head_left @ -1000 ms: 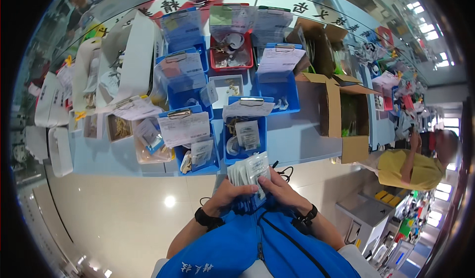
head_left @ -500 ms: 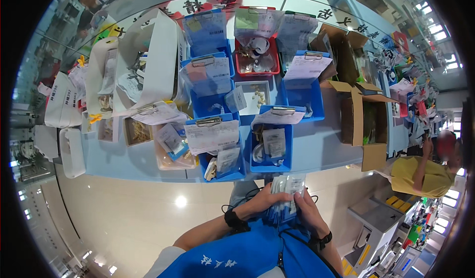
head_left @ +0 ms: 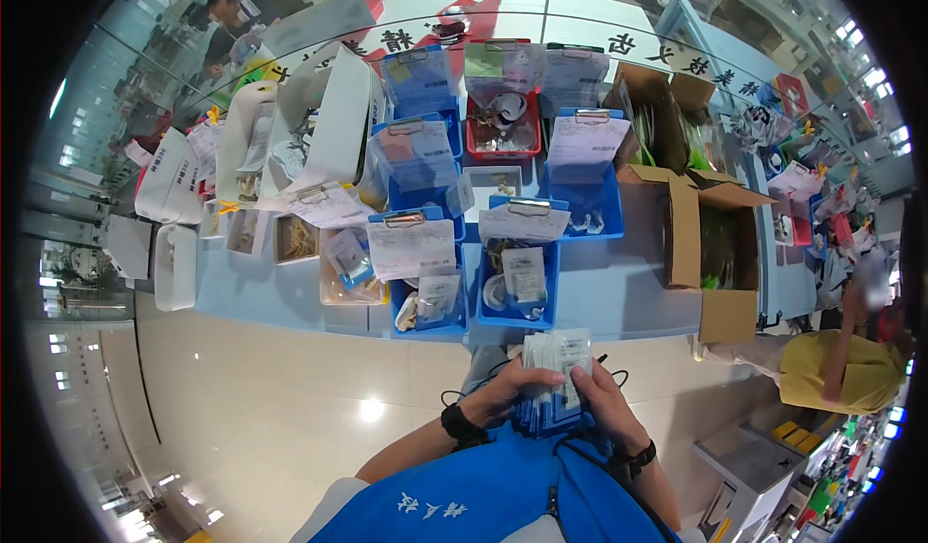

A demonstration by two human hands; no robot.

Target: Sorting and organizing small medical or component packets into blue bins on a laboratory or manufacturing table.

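Note:
Close to my body, off the table's front edge, my left hand [head_left: 506, 391] is closed around a fanned stack of small clear packets [head_left: 541, 354] with blue lower ends. My right hand [head_left: 601, 403] grips one printed packet [head_left: 573, 352] at the right side of the stack, its thumb lying on the front. Just beyond my hands stands a blue tray [head_left: 519, 287] with a clear packet and a white piece inside. Left of it another blue tray [head_left: 428, 301] holds a similar packet and tan pieces. Clipboards with paper slips lean over both trays.
A red tray [head_left: 503, 125] and more blue trays [head_left: 592, 200] stand farther back. Open cardboard boxes [head_left: 715, 243] occupy the right of the table [head_left: 619, 301]; large white bins [head_left: 333, 117] stand at the left. A person in a yellow top [head_left: 839, 369] is at far right, another person [head_left: 227, 26] at far left.
The view has shifted, so the table sits further right at its left end. My right hand has drawn one packet slightly apart from the stack, to the right.

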